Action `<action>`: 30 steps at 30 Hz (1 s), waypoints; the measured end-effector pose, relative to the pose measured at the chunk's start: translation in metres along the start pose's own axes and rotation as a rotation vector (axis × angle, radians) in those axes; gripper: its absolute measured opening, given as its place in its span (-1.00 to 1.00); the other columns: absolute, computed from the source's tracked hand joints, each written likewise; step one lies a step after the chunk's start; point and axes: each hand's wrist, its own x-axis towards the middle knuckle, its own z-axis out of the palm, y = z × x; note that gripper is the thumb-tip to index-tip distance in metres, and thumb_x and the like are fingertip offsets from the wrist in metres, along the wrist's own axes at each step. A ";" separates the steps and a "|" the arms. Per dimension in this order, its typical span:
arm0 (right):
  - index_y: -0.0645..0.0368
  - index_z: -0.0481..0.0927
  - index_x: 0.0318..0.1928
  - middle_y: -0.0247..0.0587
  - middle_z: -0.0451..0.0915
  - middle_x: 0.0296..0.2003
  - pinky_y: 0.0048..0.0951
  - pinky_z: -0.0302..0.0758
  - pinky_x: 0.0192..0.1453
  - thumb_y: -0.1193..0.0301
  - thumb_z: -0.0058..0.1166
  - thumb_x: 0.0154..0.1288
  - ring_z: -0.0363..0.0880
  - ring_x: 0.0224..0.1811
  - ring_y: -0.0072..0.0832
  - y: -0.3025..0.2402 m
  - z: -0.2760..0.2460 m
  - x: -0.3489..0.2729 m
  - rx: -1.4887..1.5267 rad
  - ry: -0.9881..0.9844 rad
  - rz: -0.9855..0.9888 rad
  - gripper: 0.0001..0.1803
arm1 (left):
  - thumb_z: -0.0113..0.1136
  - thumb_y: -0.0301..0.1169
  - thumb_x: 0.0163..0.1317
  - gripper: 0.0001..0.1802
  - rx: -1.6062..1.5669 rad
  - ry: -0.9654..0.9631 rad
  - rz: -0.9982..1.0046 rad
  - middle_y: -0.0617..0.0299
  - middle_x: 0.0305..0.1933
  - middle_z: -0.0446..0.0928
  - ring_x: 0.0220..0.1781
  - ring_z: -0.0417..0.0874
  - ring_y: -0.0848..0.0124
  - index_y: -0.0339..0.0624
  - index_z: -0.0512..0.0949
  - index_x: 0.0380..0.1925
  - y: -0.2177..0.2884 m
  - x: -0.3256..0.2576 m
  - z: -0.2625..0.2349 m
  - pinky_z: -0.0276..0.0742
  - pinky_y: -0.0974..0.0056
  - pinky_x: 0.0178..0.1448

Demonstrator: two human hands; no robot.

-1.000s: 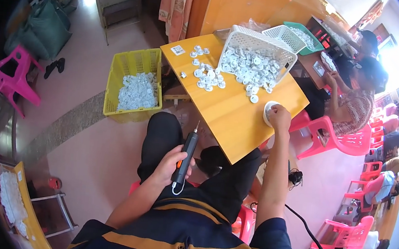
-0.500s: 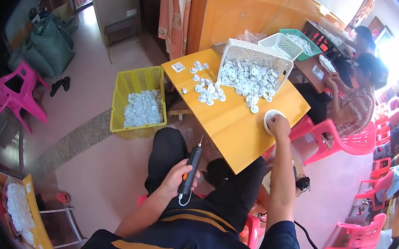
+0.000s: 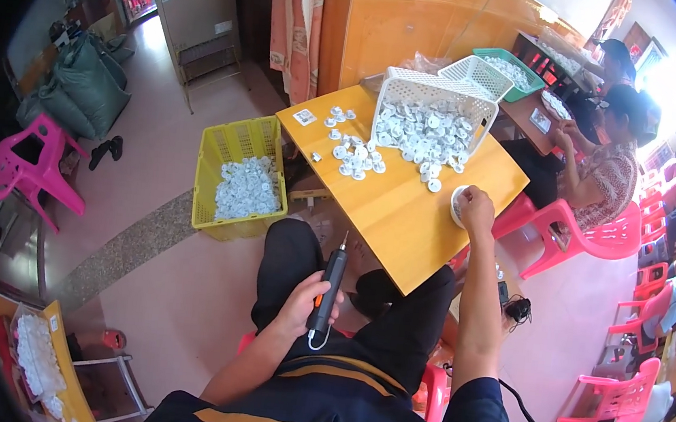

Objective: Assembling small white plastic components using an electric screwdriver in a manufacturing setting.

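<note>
My left hand (image 3: 304, 305) is wrapped round a black electric screwdriver (image 3: 329, 287) with an orange switch, held over my lap with its bit pointing up and away. A cable leaves its lower end. My right hand (image 3: 476, 209) reaches to a small white bowl (image 3: 456, 201) near the right edge of the yellow table (image 3: 401, 229). Its fingers are bent together over the bowl's rim, and whatever is in them is hidden. Beyond the hand, a white basket (image 3: 478, 110) lies tipped on its side, with round white plastic parts (image 3: 423, 134) spilling out. More white parts (image 3: 357, 156) lie left of it.
A yellow crate (image 3: 210, 174) with white parts stands on the floor left of the table. A green basket (image 3: 521, 85) is at the back. Co-workers (image 3: 602, 175) sit at the right on pink chairs. A pink chair (image 3: 41, 166) and green sacks (image 3: 86, 85) are at the left.
My right hand has lifted slightly at the bowl, with its fingers drawn more together over the rim. My left hand keeps its hold on the screwdriver. The whole view has shifted a little.
</note>
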 end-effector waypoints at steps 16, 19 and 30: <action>0.14 0.58 -0.19 -0.43 0.55 -0.44 -0.60 0.39 -0.46 0.55 0.19 0.28 0.51 -0.50 -0.64 -0.058 0.015 -0.057 1.210 -0.094 0.206 -0.88 | -0.08 -0.33 0.50 -0.57 0.031 -0.015 0.010 0.08 -0.21 0.61 -0.44 0.69 0.35 -0.26 0.28 0.28 -0.005 0.000 -0.001 0.67 0.28 -0.37; 0.14 0.60 -0.21 -0.42 0.58 -0.43 -0.61 0.38 -0.47 0.57 0.19 0.28 0.50 -0.52 -0.65 -0.078 0.039 -0.095 1.355 -0.169 0.230 -0.90 | -0.07 -0.34 0.50 -0.59 0.065 -0.025 0.016 0.08 -0.21 0.62 -0.44 0.69 0.35 -0.26 0.30 0.27 -0.004 -0.004 0.004 0.67 0.28 -0.37; 0.12 0.58 -0.26 -0.45 0.54 -0.49 -0.62 0.39 -0.49 0.51 0.24 0.30 0.47 -0.55 -0.67 -0.112 0.045 -0.141 1.299 -0.259 0.301 -0.92 | -0.02 -0.33 0.49 -0.62 0.088 -0.038 0.012 0.14 -0.22 0.61 -0.43 0.68 0.41 -0.16 0.37 0.24 -0.004 -0.005 0.008 0.66 0.33 -0.37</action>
